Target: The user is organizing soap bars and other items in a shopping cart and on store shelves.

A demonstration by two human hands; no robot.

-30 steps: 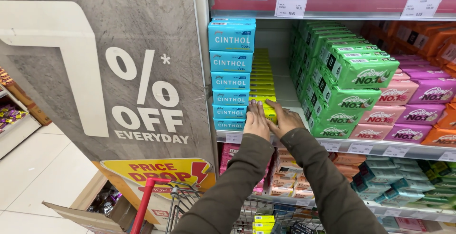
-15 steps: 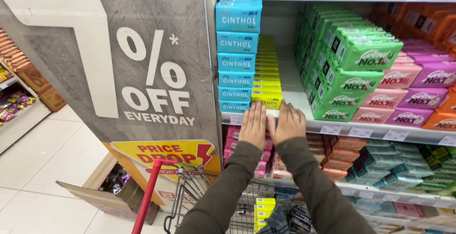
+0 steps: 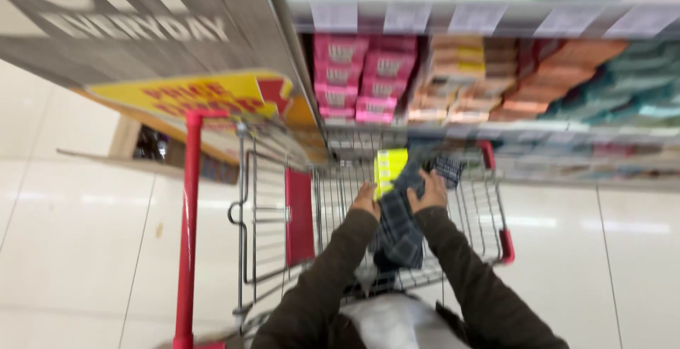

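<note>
Although the picture is blurred by motion, I can see both hands low inside the wire shopping trolley (image 3: 489, 207), which has red trim and a red handle bar at its left side. My left hand (image 3: 366, 200) and my right hand (image 3: 431, 190) hold between them a stack of yellow boxes (image 3: 389, 170); the grip of each hand is pressed against one side of the stack, the fingers closed on it as far as I can tell. The stack stands upright near the far wall of the trolley, above a dark checked cloth (image 3: 400, 228) that lies in the basket; I cannot tell whether the boxes already rest on something or hang in the air.

I judge that the yellow boxes are already inside the trolley, so most of the move seems done; what remains is to set them down and take the hands away.

Beyond the far edge of the trolley stands a shelf (image 3: 496, 19) with pink boxes (image 3: 361, 80), orange packets and teal packets. To the left hangs a large grey sign (image 3: 127, 23) with a yellow sign (image 3: 205, 97) under it.
</note>
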